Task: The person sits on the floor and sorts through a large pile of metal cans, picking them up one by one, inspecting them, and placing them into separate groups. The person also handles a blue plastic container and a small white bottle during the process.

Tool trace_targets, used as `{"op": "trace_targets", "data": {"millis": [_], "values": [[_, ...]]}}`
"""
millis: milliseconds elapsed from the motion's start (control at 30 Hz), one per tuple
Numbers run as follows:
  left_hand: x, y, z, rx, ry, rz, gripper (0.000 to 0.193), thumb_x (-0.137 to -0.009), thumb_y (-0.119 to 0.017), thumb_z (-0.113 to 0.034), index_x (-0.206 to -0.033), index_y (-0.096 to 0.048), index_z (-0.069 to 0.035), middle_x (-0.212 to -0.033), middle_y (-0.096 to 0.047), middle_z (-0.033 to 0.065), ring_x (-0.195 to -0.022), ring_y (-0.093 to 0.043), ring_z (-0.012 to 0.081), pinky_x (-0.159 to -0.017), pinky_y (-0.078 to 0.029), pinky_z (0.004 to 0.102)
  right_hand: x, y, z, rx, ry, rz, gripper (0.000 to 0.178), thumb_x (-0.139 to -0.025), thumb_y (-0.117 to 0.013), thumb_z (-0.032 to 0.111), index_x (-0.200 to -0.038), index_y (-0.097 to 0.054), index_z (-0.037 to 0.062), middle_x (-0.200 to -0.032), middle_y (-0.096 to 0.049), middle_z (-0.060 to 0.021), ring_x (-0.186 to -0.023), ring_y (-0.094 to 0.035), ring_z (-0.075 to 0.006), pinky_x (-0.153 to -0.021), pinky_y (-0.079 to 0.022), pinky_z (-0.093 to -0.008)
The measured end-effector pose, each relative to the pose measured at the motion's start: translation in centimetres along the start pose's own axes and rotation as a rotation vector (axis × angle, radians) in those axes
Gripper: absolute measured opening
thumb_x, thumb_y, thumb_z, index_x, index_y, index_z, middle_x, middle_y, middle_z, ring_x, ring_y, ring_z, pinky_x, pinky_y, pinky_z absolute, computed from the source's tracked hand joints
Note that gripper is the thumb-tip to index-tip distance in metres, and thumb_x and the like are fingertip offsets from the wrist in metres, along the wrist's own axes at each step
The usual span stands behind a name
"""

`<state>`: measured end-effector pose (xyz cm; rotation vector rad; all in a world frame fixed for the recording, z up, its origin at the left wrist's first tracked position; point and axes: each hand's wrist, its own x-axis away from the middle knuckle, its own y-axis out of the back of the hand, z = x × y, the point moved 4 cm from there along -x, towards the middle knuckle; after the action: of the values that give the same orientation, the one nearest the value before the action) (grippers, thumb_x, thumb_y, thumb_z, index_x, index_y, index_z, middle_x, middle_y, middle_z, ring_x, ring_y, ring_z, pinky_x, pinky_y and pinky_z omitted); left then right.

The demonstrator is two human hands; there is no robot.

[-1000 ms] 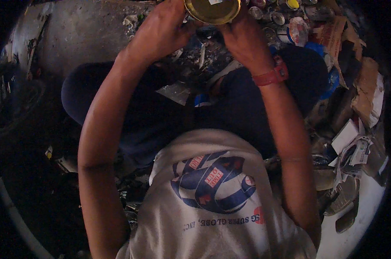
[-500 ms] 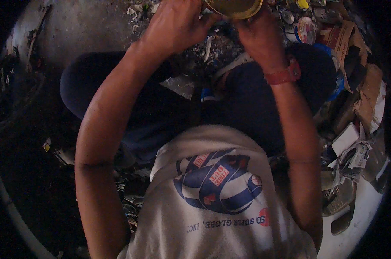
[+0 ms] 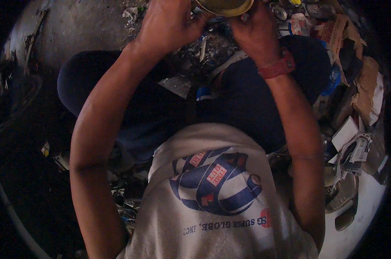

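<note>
At the top edge of the head view, a round gold-coloured metal can (image 3: 225, 7) is held up between both hands, its upper part cut off by the frame. My left hand (image 3: 167, 28) grips it from the left, thumb toward the rim, with the other fingers mostly out of sight. On the opposite side my right hand (image 3: 256, 36) is closed around it, a red watch (image 3: 278, 67) on that wrist. I cannot make out what is inside the can.
My bent legs (image 3: 247, 103) in dark trousers frame the space below the hands. Scraps (image 3: 203, 47) litter the floor between them. To the right lie crushed cans (image 3: 278, 13), torn cardboard (image 3: 338, 36), papers (image 3: 355, 149) and a white plastic piece (image 3: 370, 203).
The can and both hands have shifted slightly left and up in the picture. The right wrist has turned a little. Both hands keep their hold.
</note>
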<state>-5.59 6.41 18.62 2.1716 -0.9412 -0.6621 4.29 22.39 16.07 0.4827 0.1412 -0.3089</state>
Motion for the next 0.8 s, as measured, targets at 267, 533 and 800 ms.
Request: {"op": "trace_targets", "data": {"millis": [267,533,800], "values": [[-0.4,0.4,-0.5,-0.018,-0.104,-0.052,0.067,-0.077,-0.080,-0.006,-0.138,-0.051,-0.002,-0.126,-0.064,0.0243,-0.119,-0.062,0.0473,-0.094,-0.054,0.0540,-0.1,-0.2,-0.4,-0.007,0.027,-0.011,0.053,-0.098,-0.070,0.005,-0.148,-0.052,0.0058,-0.139,-0.064,-0.0175,-0.131,-0.062,-0.0317,-0.106,-0.052,-0.0446],[-0.3,0.5,-0.5,-0.038,-0.123,-0.045,0.070,-0.076,-0.081,-0.006,-0.140,-0.051,-0.004,-0.128,-0.064,0.0233,-0.122,-0.062,0.0458,-0.098,-0.053,0.0528,-0.4,-0.2,-0.8,-0.023,0.127,-0.045,0.050,-0.098,-0.069,0.004,-0.146,-0.054,0.0059,-0.137,-0.065,-0.0168,-0.128,-0.063,-0.0324,-0.105,-0.052,-0.0448],[-0.4,1.0,-0.9,-0.121,-0.010,-0.051,0.069,-0.078,-0.081,-0.005,-0.140,-0.050,-0.005,-0.126,-0.065,0.0235,-0.119,-0.063,0.0471,-0.094,-0.054,0.0563,-0.9,0.0,0.0,0.090,0.093,-0.015,0.045,-0.099,-0.069,0.009,-0.142,-0.056,0.0054,-0.133,-0.066,-0.0180,-0.124,-0.064,-0.0352,-0.101,-0.053,-0.0461]]}}
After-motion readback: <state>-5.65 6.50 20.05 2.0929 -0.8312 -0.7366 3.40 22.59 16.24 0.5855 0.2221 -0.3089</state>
